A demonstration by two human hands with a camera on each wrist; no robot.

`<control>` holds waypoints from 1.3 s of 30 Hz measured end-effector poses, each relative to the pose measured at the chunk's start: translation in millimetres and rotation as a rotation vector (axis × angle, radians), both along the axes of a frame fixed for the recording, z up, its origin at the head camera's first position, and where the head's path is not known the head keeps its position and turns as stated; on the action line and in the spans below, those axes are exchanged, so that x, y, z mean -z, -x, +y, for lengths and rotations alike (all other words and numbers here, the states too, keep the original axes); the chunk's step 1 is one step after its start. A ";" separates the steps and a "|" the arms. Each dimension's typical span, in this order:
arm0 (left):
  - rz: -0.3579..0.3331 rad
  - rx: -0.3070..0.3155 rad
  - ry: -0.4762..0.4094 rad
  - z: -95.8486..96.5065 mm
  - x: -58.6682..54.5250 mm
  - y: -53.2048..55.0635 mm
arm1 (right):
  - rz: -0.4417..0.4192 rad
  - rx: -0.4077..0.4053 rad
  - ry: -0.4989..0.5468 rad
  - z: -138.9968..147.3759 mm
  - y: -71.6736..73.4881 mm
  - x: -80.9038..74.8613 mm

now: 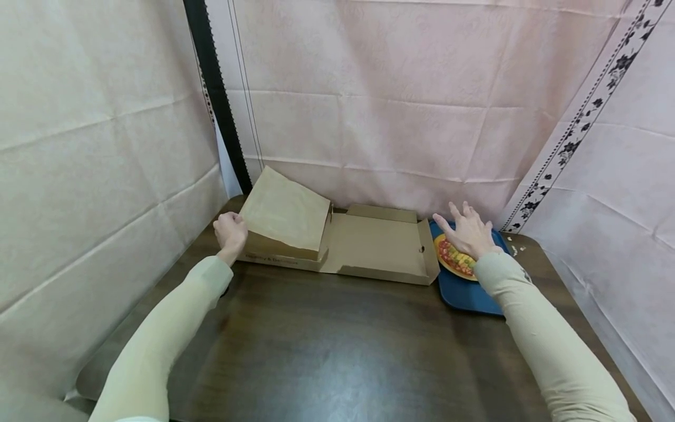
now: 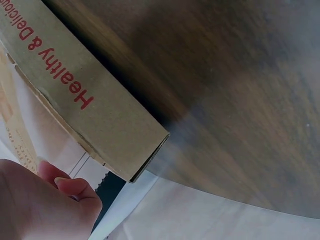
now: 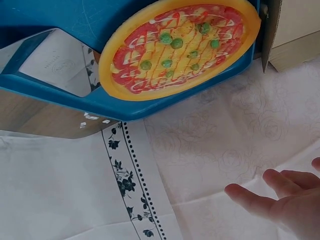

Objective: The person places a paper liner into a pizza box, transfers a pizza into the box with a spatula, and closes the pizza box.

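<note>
**Paper (image 1: 285, 211) in my left fingers (image 1: 228, 223), my right fingers (image 1: 468, 214) spread bare**

My left fingers are closed in a pinch at the paper's left edge. My right fingers fan wide above the pizza (image 3: 182, 42), clear of it and holding nothing.

The paper is a thin, pale tan sheet, plain and square-cornered, slanting up over the base of the box (image 1: 279, 261) at the left. The box is brown card, with "Healthy & Delicious" in red along its front wall. Its lid (image 1: 374, 243) lies folded open to the right, bare inside, side flap standing just beside the tray (image 1: 466, 295).

That blue tray holds the pizza, yellow-rimmed, topped in red and yellow with green balls and white squiggles, and a mirror-bright metal blade (image 3: 57, 62). White scraps (image 3: 89, 117) dot the counter (image 1: 316, 334) past the tray.
</note>
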State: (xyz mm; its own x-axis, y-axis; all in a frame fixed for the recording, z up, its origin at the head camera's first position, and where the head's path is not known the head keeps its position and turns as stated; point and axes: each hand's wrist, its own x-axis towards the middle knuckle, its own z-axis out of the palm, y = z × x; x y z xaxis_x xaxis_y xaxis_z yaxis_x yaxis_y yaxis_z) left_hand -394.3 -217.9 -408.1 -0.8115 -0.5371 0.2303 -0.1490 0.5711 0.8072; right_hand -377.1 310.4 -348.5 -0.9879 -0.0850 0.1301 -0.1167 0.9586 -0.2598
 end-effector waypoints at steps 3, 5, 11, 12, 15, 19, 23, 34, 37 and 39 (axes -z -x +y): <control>-0.008 0.006 -0.002 -1.1 1.3 -0.9 | -0.001 0.000 -0.002 0.1 0.7 -0.8; -0.015 0.013 0.000 -1.7 2.7 -1.2 | -0.005 0.000 -0.002 0.2 0.6 -1.2; -0.018 0.015 0.016 1.3 5.0 -3.5 | -0.018 0.000 0.004 0.1 -0.7 -1.3; -0.017 0.011 0.022 2.2 5.1 -4.0 | -0.019 0.000 0.005 0.2 -0.8 -1.2; -0.027 0.006 0.031 4.7 5.6 -5.0 | -0.021 0.003 0.005 0.7 -1.2 -1.5; -0.040 0.009 0.035 6.9 7.7 -4.5 | -0.022 0.005 0.004 1.5 -1.5 -1.7; -0.035 0.031 0.062 7.4 11.0 -3.6 | -0.019 0.009 0.001 1.7 -1.4 -1.0; -0.063 0.106 0.185 5.8 18.1 -6.7 | -0.016 0.008 0.008 1.4 -1.0 1.0; -0.063 0.126 0.234 4.4 18.0 -6.0 | -0.006 0.002 0.014 1.6 -1.0 0.4; -0.070 0.135 0.262 3.3 18.3 -5.0 | 0.001 -0.003 0.021 1.6 -0.8 0.1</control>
